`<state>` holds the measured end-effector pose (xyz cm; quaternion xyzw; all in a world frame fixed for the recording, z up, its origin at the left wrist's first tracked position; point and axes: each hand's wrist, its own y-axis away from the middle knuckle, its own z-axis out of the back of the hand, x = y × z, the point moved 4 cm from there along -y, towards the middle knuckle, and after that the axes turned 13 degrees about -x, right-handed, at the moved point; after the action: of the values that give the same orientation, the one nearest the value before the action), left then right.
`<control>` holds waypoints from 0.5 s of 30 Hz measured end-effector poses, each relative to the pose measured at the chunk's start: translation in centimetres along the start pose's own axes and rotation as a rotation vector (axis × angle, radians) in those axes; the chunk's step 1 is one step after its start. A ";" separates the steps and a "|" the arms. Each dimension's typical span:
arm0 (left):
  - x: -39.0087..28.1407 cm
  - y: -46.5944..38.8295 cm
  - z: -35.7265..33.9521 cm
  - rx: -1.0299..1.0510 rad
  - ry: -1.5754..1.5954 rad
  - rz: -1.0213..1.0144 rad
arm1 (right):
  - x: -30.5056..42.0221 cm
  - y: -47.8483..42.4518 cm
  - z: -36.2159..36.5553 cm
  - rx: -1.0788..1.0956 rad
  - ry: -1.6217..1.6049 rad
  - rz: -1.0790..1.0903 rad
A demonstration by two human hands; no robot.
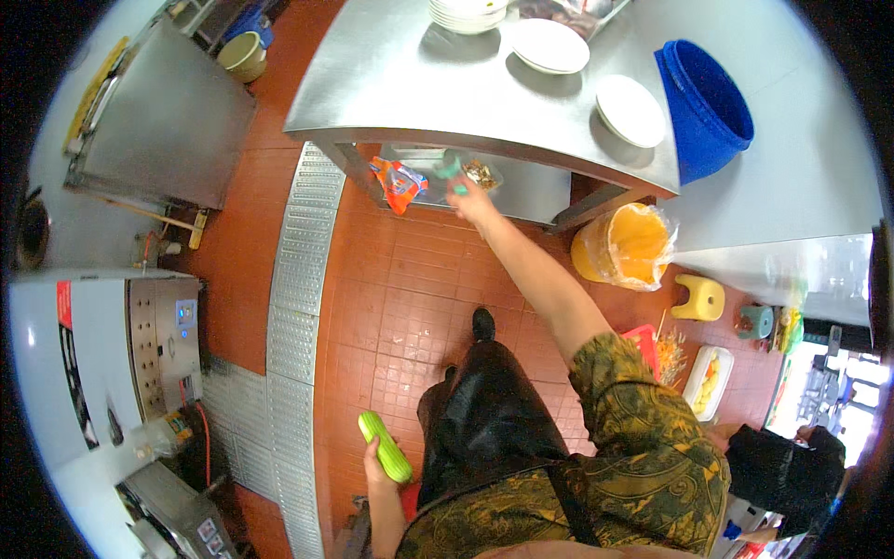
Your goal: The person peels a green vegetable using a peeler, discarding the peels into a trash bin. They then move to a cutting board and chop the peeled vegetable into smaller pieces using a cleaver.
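Note:
My left hand (380, 469), low in the view, grips a light-green ridged gourd (385, 447) that looks peeled. My right hand (472, 201) reaches forward to the lower shelf of a stainless steel table (391, 91). In it is a small teal tool (449, 168), too blurred to name surely. Just beyond that hand, on the lower shelf (534, 192), sits a clear container of brown and white bits (480, 175). An orange printed plastic bag (399, 184) hangs at the shelf's front edge, left of my right hand.
White plates (550, 46) stand on the tabletop. Right of the table are blue bins (709, 112), a lined yellow bin (621, 246), a yellow stool (698, 297) and a white tray of peeled vegetables (710, 384). A metal drain grating (297, 279) crosses the tiled floor. Another person (786, 468) is at lower right.

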<state>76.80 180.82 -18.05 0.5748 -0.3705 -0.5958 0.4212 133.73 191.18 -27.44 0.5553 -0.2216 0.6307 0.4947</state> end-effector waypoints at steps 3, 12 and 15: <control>1.5 -3.1 1.4 -0.028 0.005 0.008 | 2.3 -6.2 -3.8 0.038 0.489 0.114; -5.4 -1.4 -5.3 0.067 -0.231 0.047 | -7.5 22.1 6.7 0.011 0.592 0.410; -8.0 -1.8 -8.4 0.231 -0.347 -0.057 | -10.2 39.4 18.2 0.107 0.813 0.285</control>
<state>84.86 189.28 -17.26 0.5184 -0.4869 -0.6510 0.2654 107.11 156.02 -20.98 0.2503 -0.0501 0.8708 0.4201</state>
